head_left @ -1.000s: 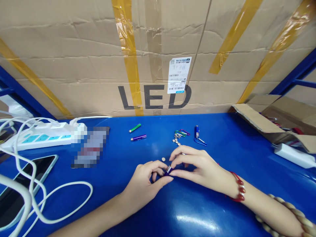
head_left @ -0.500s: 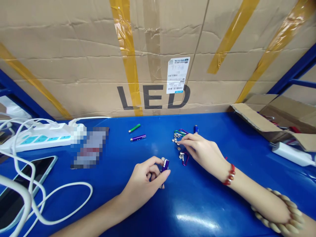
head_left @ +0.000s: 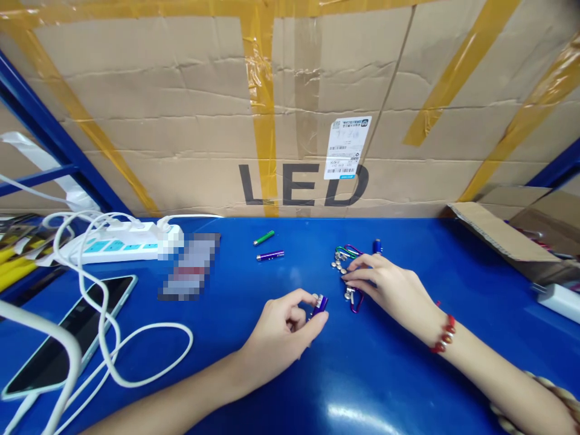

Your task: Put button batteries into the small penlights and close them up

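Observation:
Between the thumb and fingers of my left hand [head_left: 283, 329] is a short purple penlight barrel [head_left: 320, 304], tilted, with a small silver disc at its upper end by my index finger. To the right, my right hand [head_left: 389, 284] reaches down to the table, its thumb and index fingertips pinched over a button cell that they mostly hide. Several loose silver button cells [head_left: 339, 266] lie just left of those fingertips. A purple carabiner clip [head_left: 357, 302] with small metal parts lies below them, and a green carabiner clip [head_left: 341, 252] lies behind.
A green penlight [head_left: 263, 238] and a purple penlight [head_left: 270, 255] lie further back, and a short blue barrel [head_left: 377, 246] stands beyond my right hand. Left are a power strip [head_left: 127, 248], cables and a phone [head_left: 67, 335]. An open carton [head_left: 498, 235] sits right; a large cardboard box [head_left: 194, 121] rises behind.
My right hand's fingertips have moved toward me, from the cluster of cells to the single button cell nearer me. My left hand still holds the barrel. The view has turned slightly left.

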Motion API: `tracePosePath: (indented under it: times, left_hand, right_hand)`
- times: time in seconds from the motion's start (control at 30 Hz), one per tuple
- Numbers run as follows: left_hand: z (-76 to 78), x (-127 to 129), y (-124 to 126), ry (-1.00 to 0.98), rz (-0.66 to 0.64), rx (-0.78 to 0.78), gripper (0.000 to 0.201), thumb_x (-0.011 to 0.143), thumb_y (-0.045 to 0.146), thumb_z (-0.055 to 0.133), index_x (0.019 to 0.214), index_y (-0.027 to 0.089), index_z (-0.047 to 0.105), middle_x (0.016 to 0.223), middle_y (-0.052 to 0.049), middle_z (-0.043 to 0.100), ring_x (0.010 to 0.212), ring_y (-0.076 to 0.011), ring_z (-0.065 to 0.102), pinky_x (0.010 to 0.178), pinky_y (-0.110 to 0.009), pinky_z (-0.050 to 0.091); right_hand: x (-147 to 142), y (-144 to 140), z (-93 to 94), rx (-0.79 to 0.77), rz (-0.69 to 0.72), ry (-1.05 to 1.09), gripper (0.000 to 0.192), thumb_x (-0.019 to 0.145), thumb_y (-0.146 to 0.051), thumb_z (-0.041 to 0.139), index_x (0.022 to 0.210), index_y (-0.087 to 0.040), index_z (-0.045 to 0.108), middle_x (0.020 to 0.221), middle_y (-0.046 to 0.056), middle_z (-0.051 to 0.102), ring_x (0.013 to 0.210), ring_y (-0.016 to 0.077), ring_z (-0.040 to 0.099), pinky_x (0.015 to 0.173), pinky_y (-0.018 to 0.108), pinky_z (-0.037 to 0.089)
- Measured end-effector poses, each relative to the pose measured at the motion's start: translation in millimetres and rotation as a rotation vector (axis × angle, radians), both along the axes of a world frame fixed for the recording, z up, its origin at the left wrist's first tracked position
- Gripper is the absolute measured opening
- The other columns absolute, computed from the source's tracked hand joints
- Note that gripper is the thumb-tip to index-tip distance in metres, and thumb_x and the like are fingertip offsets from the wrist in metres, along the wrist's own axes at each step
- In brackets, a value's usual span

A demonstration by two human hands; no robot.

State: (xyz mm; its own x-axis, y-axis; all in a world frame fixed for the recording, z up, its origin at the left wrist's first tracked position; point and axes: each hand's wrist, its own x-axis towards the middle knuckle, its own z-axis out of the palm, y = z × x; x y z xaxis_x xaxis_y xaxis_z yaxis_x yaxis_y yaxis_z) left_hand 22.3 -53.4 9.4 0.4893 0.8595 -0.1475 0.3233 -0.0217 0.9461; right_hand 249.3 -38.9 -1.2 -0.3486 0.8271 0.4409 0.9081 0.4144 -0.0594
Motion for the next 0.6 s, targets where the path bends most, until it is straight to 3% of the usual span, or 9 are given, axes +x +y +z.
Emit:
tracePosePath:
  times: [0.27, 0.6]
  left_hand:
    - [3.7, -1.3, 2.0, -0.024, -0.038, 0.028, 0.024, 0.082, 0.036, 0.044, 0.07, 0.015, 0.041, 0.045, 0.006, 0.038, 0.042, -0.0077, 0.044, 0.05, -0.019, 0.038]
    - [-0.3, -1.2, 1.2, 0.07, -0.08, 0.116, 0.039, 0.08, 0.045, 0.036, 0.055, 0.017, 0.028, 0.044, 0.0, 0.042, 0.042, -0.0081, 0.037, 0.049, -0.022, 0.029]
  right_hand:
    - [2.2, 2.5, -1.2, -0.056, -0.037, -0.011, 0.014, 0.083, -0.022, 0.056, 0.08, -0.027, 0.069, 0.09, -0.003, 0.062, 0.082, 0.0146, 0.057, 0.062, 0.025, 0.047]
    - [3.6, 5.1, -0.4, -0.052, -0.078, -0.099, 0.019, 0.087, -0.017, 0.049, 0.075, -0.019, 0.065, 0.09, 0.002, 0.059, 0.082, 0.015, 0.055, 0.058, 0.024, 0.042]
